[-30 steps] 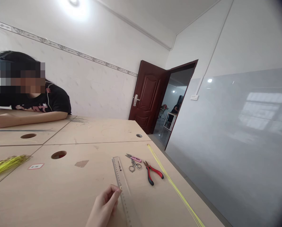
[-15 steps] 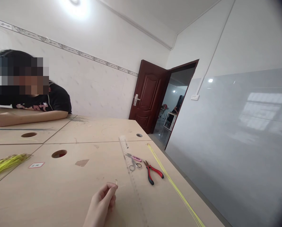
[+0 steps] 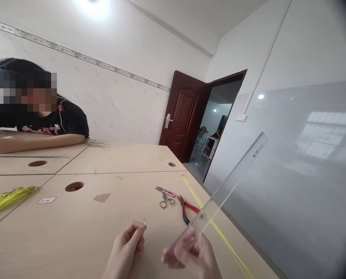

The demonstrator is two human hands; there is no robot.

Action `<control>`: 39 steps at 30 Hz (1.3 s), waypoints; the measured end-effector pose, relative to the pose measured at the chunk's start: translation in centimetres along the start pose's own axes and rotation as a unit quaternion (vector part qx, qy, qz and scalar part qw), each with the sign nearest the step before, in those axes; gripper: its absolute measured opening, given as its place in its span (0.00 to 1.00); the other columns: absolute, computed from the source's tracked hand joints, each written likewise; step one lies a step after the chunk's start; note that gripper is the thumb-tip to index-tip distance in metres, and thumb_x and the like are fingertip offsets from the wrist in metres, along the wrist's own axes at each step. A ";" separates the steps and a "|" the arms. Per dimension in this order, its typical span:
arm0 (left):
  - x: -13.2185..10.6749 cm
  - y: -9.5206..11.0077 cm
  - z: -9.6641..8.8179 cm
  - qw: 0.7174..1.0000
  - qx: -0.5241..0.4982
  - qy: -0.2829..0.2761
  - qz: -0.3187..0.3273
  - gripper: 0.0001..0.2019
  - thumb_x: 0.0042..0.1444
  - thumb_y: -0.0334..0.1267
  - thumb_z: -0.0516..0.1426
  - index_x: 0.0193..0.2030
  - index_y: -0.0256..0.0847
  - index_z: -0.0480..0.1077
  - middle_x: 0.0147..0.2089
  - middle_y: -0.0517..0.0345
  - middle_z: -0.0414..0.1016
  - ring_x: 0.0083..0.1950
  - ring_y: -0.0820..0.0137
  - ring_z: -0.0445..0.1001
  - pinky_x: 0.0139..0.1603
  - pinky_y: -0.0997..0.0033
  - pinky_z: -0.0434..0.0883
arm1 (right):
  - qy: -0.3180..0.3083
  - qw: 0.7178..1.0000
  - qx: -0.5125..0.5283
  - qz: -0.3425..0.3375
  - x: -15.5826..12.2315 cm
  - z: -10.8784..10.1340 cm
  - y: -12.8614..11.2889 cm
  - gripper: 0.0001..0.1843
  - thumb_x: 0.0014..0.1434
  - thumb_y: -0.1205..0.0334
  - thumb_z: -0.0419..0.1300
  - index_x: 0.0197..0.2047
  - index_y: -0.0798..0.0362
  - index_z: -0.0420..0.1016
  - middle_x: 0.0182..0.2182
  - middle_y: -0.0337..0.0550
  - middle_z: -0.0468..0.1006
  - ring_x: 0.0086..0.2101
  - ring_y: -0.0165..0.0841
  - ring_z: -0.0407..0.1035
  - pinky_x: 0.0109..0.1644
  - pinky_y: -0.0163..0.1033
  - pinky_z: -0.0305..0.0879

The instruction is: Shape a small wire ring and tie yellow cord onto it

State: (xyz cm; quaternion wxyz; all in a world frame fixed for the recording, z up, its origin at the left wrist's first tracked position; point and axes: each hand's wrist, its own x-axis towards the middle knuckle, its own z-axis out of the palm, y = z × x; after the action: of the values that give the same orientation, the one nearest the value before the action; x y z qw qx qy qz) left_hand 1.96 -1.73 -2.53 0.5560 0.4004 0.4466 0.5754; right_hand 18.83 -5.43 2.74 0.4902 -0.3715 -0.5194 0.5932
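head view: left hand holds one small wire ring, fingers clamped on it, ring poking out at 12 o'clock. right hand clamps one clear ruler, raised toward 2 o'clock. one pair of scissors, one pair of pliers lie on the bench at 1 o'clock.

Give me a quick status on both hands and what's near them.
Left hand: pinching small wire loop. Right hand: gripping clear plastic ruler, tilted up. Nearby: red-handled pliers, yellow wires.
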 end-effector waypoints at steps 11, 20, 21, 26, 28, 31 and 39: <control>0.4 0.5 -0.4 1.000 0.010 0.017 0.024 0.14 0.57 0.45 0.55 0.26 0.37 0.65 0.20 0.68 0.59 0.22 0.76 0.60 0.25 0.75 0.58 | 0.023 0.991 0.042 -0.128 8.2 2.4 0.1 0.07 0.58 0.63 0.60 0.32 0.59 0.70 0.31 0.39 0.78 0.33 0.30 0.74 0.41 0.43 0.72; -0.8 5.9 0.8 0.998 -0.013 0.000 0.059 0.12 0.57 0.41 0.57 0.26 0.37 0.67 0.22 0.67 0.64 0.23 0.77 0.63 0.28 0.74 0.61 | -0.032 0.979 0.057 -0.194 5.7 1.6 -0.3 0.08 0.56 0.65 0.60 0.25 0.50 0.74 0.29 0.37 0.80 0.48 0.38 0.69 0.51 0.49 0.68; -1.2 6.6 1.3 0.998 -0.018 -0.009 0.058 0.12 0.56 0.41 0.57 0.25 0.37 0.67 0.21 0.67 0.65 0.23 0.78 0.63 0.27 0.75 0.61 | -0.041 0.977 0.061 -0.202 5.4 1.6 -0.7 0.08 0.57 0.66 0.60 0.26 0.49 0.74 0.30 0.38 0.80 0.49 0.38 0.69 0.50 0.48 0.70; -2.6 9.0 4.3 0.996 -0.042 -0.049 0.059 0.12 0.57 0.39 0.57 0.23 0.39 0.69 0.20 0.66 0.66 0.22 0.79 0.64 0.26 0.78 0.62 | -0.047 0.966 0.088 -0.238 4.3 1.0 -2.6 0.08 0.59 0.68 0.58 0.30 0.48 0.75 0.32 0.36 0.80 0.50 0.38 0.69 0.50 0.47 0.71; -2.8 9.4 5.2 0.995 -0.050 -0.064 0.059 0.12 0.57 0.38 0.56 0.22 0.39 0.69 0.20 0.66 0.67 0.22 0.79 0.64 0.26 0.78 0.62 | -0.044 0.963 0.100 -0.245 3.9 0.6 -3.2 0.08 0.60 0.67 0.57 0.31 0.47 0.75 0.32 0.34 0.79 0.50 0.38 0.69 0.50 0.49 0.71; -3.0 9.3 5.9 0.994 -0.057 -0.080 0.054 0.13 0.56 0.37 0.57 0.21 0.39 0.69 0.19 0.66 0.66 0.21 0.79 0.64 0.26 0.79 0.64 | -0.053 0.960 0.112 -0.250 3.3 0.2 -3.7 0.09 0.60 0.67 0.56 0.32 0.47 0.75 0.32 0.34 0.78 0.49 0.37 0.70 0.50 0.47 0.71; -3.4 9.2 6.3 0.992 -0.071 -0.098 0.034 0.10 0.53 0.37 0.60 0.21 0.41 0.71 0.16 0.67 0.67 0.19 0.80 0.65 0.22 0.84 0.65 | -0.051 0.964 0.130 -0.225 2.2 0.0 -4.2 0.09 0.60 0.66 0.57 0.31 0.46 0.76 0.29 0.35 0.75 0.47 0.33 0.70 0.49 0.40 0.70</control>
State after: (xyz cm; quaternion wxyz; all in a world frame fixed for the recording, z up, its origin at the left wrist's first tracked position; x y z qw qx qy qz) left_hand 5.63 -4.55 8.17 0.6043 0.4292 0.3342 0.5821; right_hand 19.14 -3.43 7.01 0.6278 -0.1474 -0.5320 0.5487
